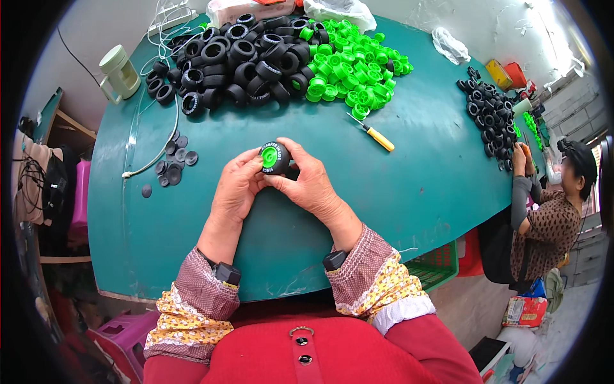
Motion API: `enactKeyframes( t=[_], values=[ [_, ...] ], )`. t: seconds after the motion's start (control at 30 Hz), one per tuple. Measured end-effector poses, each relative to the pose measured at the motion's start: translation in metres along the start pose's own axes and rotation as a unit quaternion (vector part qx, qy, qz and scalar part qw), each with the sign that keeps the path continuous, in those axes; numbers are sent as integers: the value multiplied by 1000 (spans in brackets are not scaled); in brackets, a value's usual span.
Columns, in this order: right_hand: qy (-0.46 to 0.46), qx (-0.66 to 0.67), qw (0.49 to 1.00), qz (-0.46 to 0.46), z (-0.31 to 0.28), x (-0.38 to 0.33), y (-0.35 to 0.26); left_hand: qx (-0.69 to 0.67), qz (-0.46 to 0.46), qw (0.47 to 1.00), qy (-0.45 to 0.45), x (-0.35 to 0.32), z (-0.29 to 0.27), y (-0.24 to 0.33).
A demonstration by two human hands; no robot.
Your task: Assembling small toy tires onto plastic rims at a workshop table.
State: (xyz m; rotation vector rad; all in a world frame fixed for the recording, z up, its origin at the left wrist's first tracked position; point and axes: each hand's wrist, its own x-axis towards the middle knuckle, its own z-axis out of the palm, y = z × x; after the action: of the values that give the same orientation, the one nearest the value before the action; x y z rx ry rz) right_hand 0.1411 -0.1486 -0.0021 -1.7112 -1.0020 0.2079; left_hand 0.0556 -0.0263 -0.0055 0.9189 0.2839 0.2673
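Above the middle of the green table, a small black toy tyre (283, 168) with a bright green wheel hub (271, 157) seated in it is held between both hands. My left hand (238, 182) is closed on its left side, fingertips at the hub and the tyre's edge. From the other side my right hand (313, 184) grips the tyre, fingers over the top and thumb below. White lettering runs round the tyre's side. Beyond the hands lie a big heap of black tyres (243, 64) and, on its right, a heap of green hubs (352, 70).
A yellow-handled screwdriver (380, 138) lies right of my hands on the green table (396, 198). Small black discs (174, 174) and a white cable (174, 121) are to the left, below a pale mug (119, 73). At far right, another person (553, 217) works by more tyres (489, 121).
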Motion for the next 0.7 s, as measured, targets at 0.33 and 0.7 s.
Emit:
enactKeyframes(
  t=[0.33,0.7],
  values=[
    [-12,-111,989,-95,-10,-1,-3,205,66,975,43,2,7,-4],
    [191,-478,857,39,-120,-11,75,-122,-21,991,-44,1,3,6]
  ],
)
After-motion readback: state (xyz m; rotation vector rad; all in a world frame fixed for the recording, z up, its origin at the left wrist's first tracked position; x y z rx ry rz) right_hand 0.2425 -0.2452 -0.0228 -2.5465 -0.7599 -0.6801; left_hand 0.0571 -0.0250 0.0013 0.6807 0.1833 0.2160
